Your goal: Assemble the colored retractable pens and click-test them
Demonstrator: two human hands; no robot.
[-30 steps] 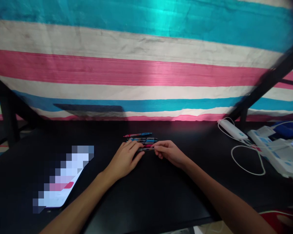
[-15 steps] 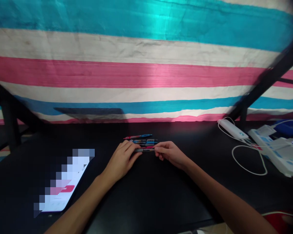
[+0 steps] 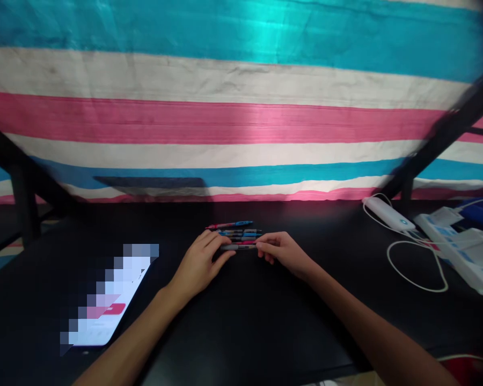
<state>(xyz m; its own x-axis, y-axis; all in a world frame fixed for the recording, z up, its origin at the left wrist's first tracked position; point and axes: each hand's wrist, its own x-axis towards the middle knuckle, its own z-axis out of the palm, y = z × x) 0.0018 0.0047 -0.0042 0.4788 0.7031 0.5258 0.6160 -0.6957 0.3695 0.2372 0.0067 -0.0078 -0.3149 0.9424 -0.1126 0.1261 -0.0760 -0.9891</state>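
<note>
Desk layout: pens centre, phone left, power gear right.
On the desk (image 3: pixel 257 332), near pen (image 3: pixel 241 247) spans left hand (image 3: pixel 201 257) to right hand (image 3: pixel 279 251), one end at each; pen row (image 3: pixel 243 234) just behind it, roughly parallel; far pen (image 3: pixel 228 225) behind the row, angled; phone (image 3: pixel 112 316) left of left forearm; power bank (image 3: pixel 388 213) far right, toward the back; power strip (image 3: pixel 461 257) right of it and nearer; hanging sheet (image 3: pixel 225 120) behind everything
</note>
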